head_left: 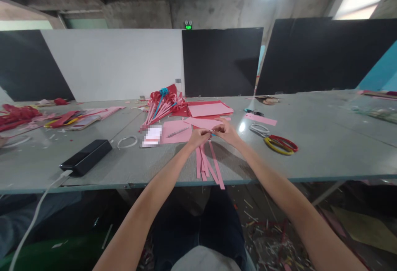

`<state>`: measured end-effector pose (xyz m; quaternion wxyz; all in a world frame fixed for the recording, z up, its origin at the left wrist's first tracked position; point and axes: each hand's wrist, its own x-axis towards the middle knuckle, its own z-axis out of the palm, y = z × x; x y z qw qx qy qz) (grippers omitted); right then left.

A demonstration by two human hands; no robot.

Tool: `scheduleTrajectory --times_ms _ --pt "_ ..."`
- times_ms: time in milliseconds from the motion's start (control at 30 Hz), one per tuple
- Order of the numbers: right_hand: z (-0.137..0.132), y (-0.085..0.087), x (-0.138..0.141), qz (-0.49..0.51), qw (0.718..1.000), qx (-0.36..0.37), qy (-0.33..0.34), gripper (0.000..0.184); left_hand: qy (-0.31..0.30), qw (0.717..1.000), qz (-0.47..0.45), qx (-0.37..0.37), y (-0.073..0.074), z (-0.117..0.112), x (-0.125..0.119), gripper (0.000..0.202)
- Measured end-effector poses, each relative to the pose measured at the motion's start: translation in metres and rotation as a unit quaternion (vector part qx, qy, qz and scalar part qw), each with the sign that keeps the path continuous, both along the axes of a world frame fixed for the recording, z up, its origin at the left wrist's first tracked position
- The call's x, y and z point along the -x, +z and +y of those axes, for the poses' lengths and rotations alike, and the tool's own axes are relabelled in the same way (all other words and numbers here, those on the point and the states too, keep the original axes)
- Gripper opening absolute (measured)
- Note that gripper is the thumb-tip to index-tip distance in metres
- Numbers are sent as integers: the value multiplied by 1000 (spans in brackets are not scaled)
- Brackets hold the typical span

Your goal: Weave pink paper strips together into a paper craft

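Note:
My left hand (200,137) and my right hand (227,133) meet above the table with their fingertips pinched together. A small pale bit shows between the fingertips, too small to name. Several pink paper strips (203,164) lie fanned out below my hands. One longer pink strip (217,165) runs from just under my fingertips past the table's front edge; whether I hold it, I cannot tell. Behind my hands lie pink sheets (203,123). A pen (178,132) rests on a pink sheet (169,137) left of my left hand.
Scissors with red and yellow handles (281,144) lie to the right, near a pink paper piece (261,119). A bundle of rolled pink sticks with ribbons (161,105) lies behind. A black power bank (87,157) with a white cable (40,207) sits left. Scraps litter the floor.

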<state>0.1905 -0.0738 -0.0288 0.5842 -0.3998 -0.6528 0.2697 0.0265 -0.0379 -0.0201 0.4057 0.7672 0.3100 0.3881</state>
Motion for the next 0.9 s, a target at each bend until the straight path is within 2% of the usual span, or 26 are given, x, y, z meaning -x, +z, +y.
scheduleTrajectory --times_ms 533,767,833,900 --pt "-2 1 1 -6 1000 5 -7 51 -2 999 25 -19 3 -6 4 18" --pt "-2 1 1 -47 998 -16 -23 45 -20 999 37 -29 1 -7 4 19" --pt "-2 1 1 -67 997 -23 -33 42 -22 997 57 -50 0 -7 3 20" --pt "-3 0 0 -93 994 -33 -42 38 0 993 81 -90 -1 -6 3 20"
